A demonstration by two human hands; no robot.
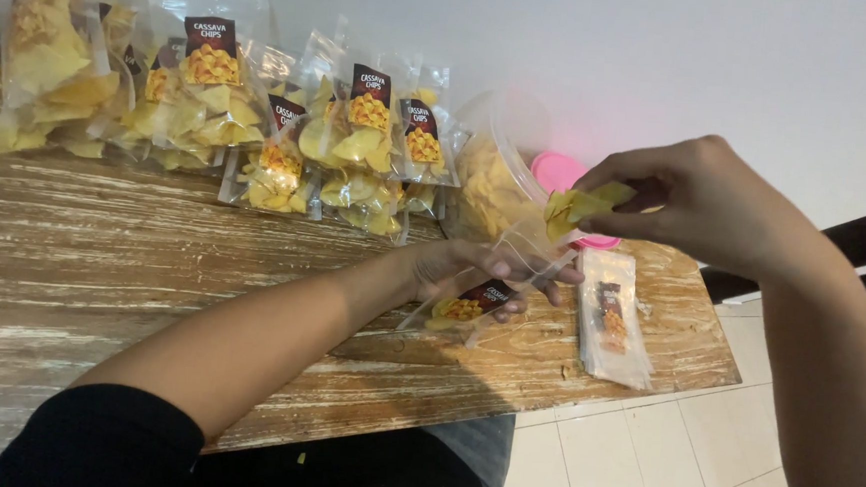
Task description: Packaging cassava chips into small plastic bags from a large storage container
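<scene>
— Chips [584,203], a small yellow bunch, are pinched between the fingertips of the right hand [701,200], above the mouth of a clear pouch [496,272] near the table's [152,256] right end.

— And the pouch, how is it held?

— It is gripped by the left hand [471,271], fingers curled around its lower part, the dark label showing beneath them. The mouth is tilted up toward the chips. Whether it is spread fully cannot be told; the film is too clear to read.

— So which step is judged to be in hand?

— Filling, it seems. Only a few chips are seen inside the pouch, so it would be judged barely begun.

— What would be called for next?

— The bunch would need to be lined up with the mouth and let go only once inside, since the chips are wider than a careless opening. The mouth would have to be kept open by the left fingers.

— What else is seen?

— Filled bags [289,134] are lined along the far edge. A big tub [502,173] of chips with a pink lid [558,171] stands behind the hands, and flat empty pouches [614,320] are stacked by the right edge.
</scene>
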